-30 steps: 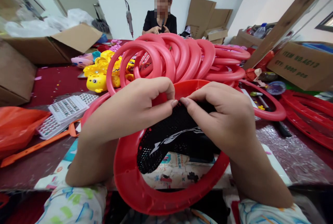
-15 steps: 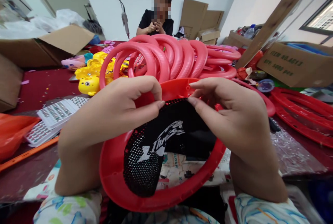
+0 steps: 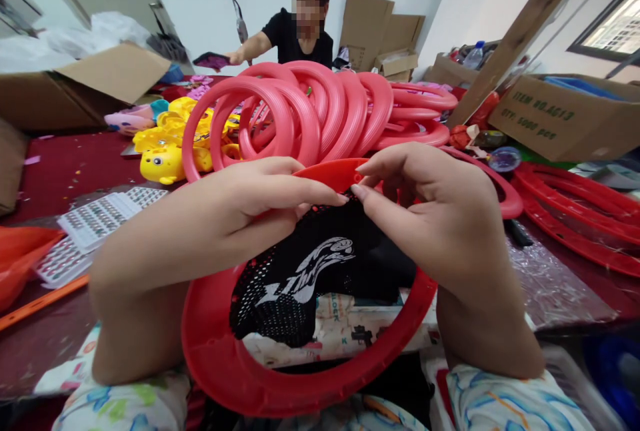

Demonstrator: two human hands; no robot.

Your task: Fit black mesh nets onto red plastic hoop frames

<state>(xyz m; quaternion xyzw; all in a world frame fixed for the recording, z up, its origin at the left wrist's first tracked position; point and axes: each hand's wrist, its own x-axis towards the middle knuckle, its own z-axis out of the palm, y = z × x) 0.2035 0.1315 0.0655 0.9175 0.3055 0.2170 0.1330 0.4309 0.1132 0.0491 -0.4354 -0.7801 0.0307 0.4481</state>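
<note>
Black perforated mesh fabric with white print sags within the opening of the red oval plastic ring, its long axis seemingly running across. At the ring's far rim, the left hand pinches the fabric's upper edge; the right hand has thumb and forefinger narrowly apart, grip unclear. Below both thumbs hangs the fabric, neither hand clearly nearer.

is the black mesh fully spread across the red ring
No: below the black mesh fabric, a printed white sheet shows through the red plastic ring.
</note>
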